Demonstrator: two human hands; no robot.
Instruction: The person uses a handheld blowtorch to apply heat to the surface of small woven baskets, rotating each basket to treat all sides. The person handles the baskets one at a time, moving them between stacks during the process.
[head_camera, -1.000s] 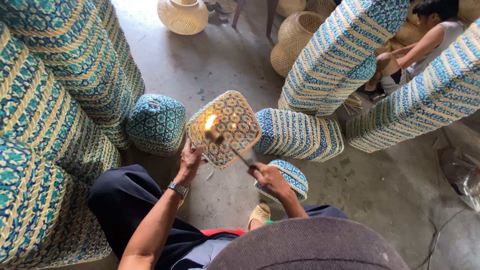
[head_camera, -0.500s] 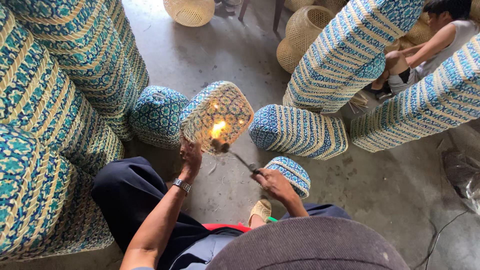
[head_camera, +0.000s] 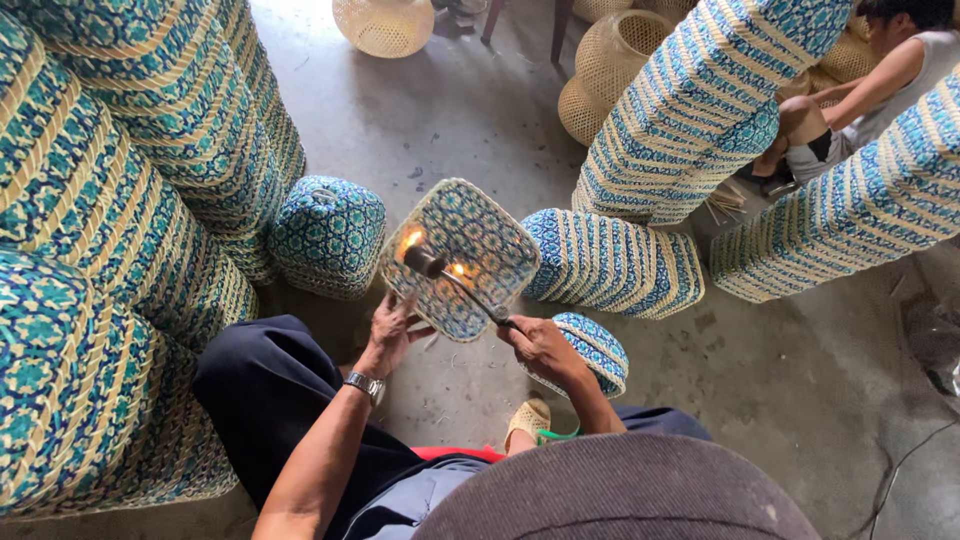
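I look down from the head camera. My left hand (head_camera: 392, 325) grips the low edge of a woven basket (head_camera: 462, 255) and holds it up off the floor (head_camera: 450, 130), tilted so its blue and cream face points at me. My right hand (head_camera: 540, 345) is closed around the handle of a torch (head_camera: 455, 285). The torch tip is right by the basket, and small flames burn there, on the basket's left side. A watch (head_camera: 366, 386) sits on my left wrist.

Tall stacks of the same baskets (head_camera: 120, 200) stand to my left. A small round one (head_camera: 328, 232) sits on the floor just left of the held basket. Another one (head_camera: 612, 262) lies on its side to the right. A little lid (head_camera: 592, 350) lies behind my right hand. Another person (head_camera: 880, 80) sits far right, past more leaning stacks (head_camera: 700, 100).
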